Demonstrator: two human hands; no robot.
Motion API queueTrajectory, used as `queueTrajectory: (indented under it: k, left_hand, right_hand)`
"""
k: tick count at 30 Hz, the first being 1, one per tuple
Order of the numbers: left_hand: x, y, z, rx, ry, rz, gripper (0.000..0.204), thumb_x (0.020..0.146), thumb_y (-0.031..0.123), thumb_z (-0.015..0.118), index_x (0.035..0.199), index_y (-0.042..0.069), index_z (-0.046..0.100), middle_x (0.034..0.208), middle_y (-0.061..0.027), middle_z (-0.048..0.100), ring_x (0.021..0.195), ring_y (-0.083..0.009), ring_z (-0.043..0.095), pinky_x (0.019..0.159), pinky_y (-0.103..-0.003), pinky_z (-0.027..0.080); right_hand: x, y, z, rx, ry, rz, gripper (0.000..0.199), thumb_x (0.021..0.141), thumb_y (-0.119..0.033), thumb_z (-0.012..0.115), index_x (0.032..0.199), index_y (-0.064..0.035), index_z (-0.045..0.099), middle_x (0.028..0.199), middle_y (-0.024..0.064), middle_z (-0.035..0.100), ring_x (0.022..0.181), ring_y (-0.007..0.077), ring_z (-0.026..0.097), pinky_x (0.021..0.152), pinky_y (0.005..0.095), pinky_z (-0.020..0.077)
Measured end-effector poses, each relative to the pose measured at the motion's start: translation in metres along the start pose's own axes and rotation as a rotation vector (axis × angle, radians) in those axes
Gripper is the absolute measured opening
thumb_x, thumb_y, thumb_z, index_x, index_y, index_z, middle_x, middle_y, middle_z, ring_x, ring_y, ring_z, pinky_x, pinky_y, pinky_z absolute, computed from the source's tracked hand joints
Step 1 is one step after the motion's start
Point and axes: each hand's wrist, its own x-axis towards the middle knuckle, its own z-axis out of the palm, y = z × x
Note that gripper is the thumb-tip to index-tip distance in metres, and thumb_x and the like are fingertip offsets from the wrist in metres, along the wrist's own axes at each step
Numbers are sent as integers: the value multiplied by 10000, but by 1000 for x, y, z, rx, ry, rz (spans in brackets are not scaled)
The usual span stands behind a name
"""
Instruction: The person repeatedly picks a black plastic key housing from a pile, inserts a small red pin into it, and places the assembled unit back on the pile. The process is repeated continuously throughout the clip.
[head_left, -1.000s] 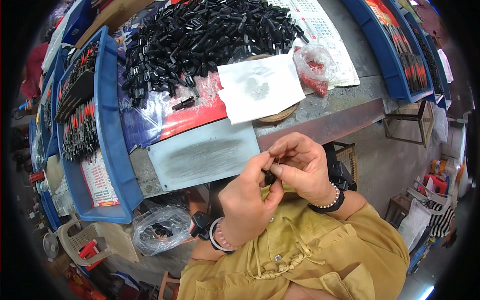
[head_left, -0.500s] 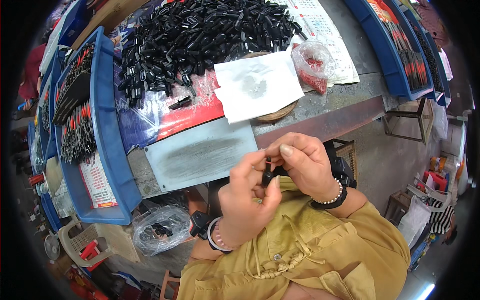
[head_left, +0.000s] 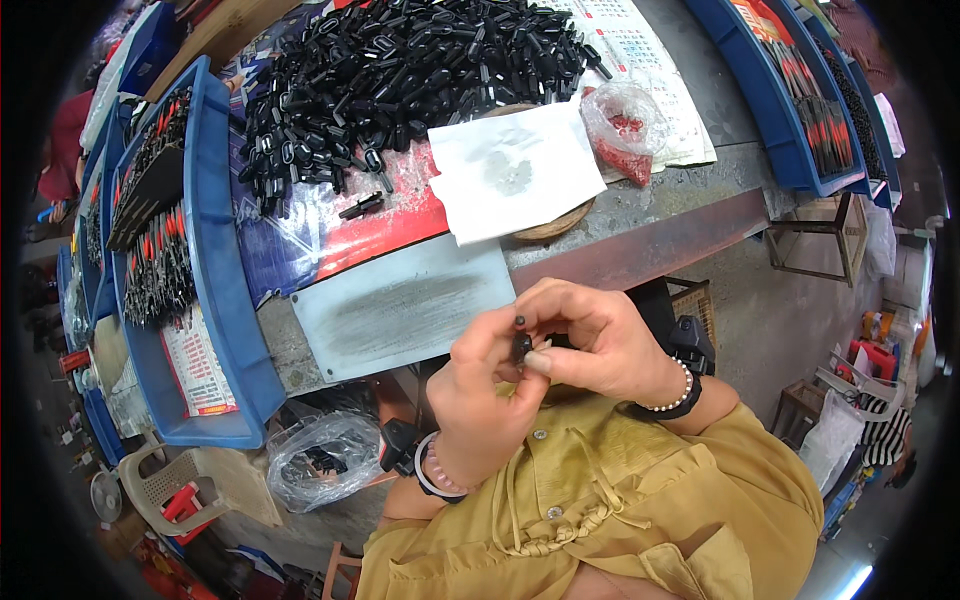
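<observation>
You pinch a small black plastic part [head_left: 521, 346] between your left hand [head_left: 482, 400] and right hand [head_left: 597, 345], fingers closed on it, just off the table's [head_left: 640, 235] near edge; both hands now sit slightly lower.

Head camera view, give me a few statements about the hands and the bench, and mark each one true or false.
1. Both hands pinch one small black part in front of the chest. True.
2. The left hand is flat on the grey sheet. False: it is raised, at the part.
3. A heap of black parts lies on the bench. True.
4. The clear bag holds blue pieces. False: they are red.
5. The right hand has a bead bracelet at its wrist. True.
</observation>
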Motion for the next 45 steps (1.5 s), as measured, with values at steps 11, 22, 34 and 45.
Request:
queueTrajectory:
  k: [11, 22, 34, 45]
  left_hand:
    - [7, 1, -22, -329, -109, -248, 443, 782, -36, 710, 1192, -5, 547, 872, -81, 667, 699, -98, 644, 612, -208, 510]
    - [28, 2, -20, -247, -60, -199, 115, 853, -23, 646, 968, -26, 650, 832, -74, 614, 636, -117, 584, 563, -234, 466]
    - [29, -7, -25, -280, -145, -188, 91, 886, -29, 592, 966, -14, 634, 813, -68, 570, 597, -101, 557, 529, -227, 444]
    - [14, -1, -21, -598, -22, -346, 151, 918, -61, 516, 1052, -71, 585, 1022, -84, 540, 807, -107, 587, 699, -228, 491]
  right_hand:
    - [-2, -23, 4, -12, 104, 127, 177, 920, -36, 551, 1071, 58, 551, 991, 93, 627, 877, 99, 606, 737, 244, 514]
    - [9, -49, 2, -310, 23, 164, 195, 883, -78, 611, 991, 82, 586, 737, 119, 668, 635, 142, 688, 558, 250, 524]
    - [14, -48, -1, 4, -49, 375, 205, 897, -86, 624, 994, 91, 581, 859, 108, 666, 643, 116, 654, 560, 231, 531]
    - [19, -46, 3, 263, 29, 447, 275, 893, -60, 635, 1105, 86, 534, 889, 138, 664, 700, 137, 662, 621, 238, 550]
